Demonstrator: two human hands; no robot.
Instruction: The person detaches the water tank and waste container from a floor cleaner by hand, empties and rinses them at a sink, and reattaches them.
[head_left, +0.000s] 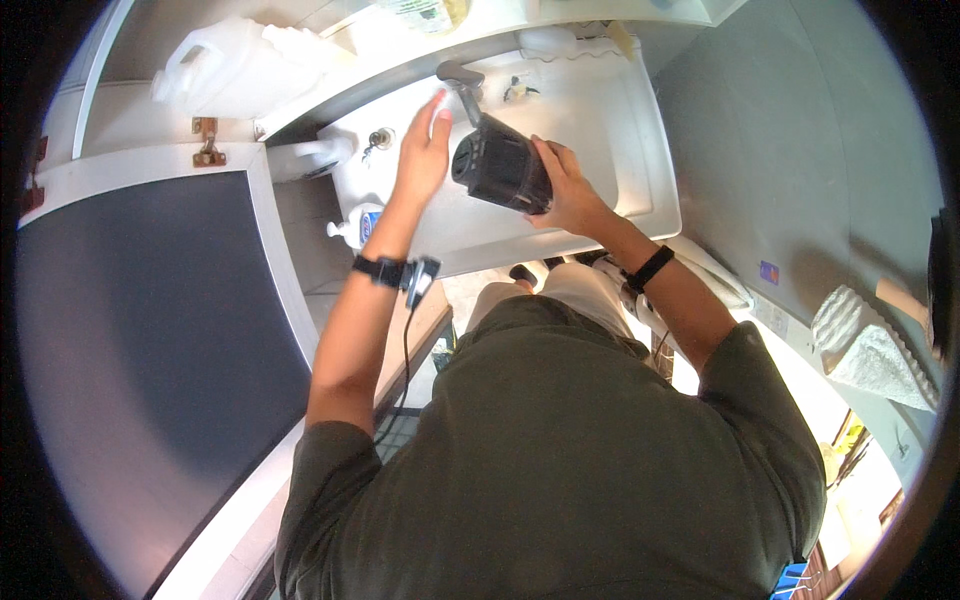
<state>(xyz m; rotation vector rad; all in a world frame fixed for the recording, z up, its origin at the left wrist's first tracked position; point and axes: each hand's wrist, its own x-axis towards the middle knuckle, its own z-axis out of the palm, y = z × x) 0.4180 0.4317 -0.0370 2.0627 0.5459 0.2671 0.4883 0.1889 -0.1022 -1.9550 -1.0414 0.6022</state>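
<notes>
My right hand (566, 184) grips one end of a dark, boxy plastic container (501, 166), tilted over a white sink (600, 161). A round fitting shows on its near-left end; its contents, if any, are hidden. The metal faucet (469, 101) reaches down to the container's upper edge, and I cannot tell whether they touch. My left hand (424, 154) is beside the faucet and left of the container, holding nothing, with thumb and fingers apart. Below it on the sink's left edge stands a white pump bottle (364, 225) with a blue label.
A drain plug (381, 139) sits at the sink's left side. Left of it are a white bottle (315, 157) and an open cabinet door (172, 300) with a dark panel. A large white jug (232, 64) is on the upper shelf. A white towel (870, 345) hangs at right.
</notes>
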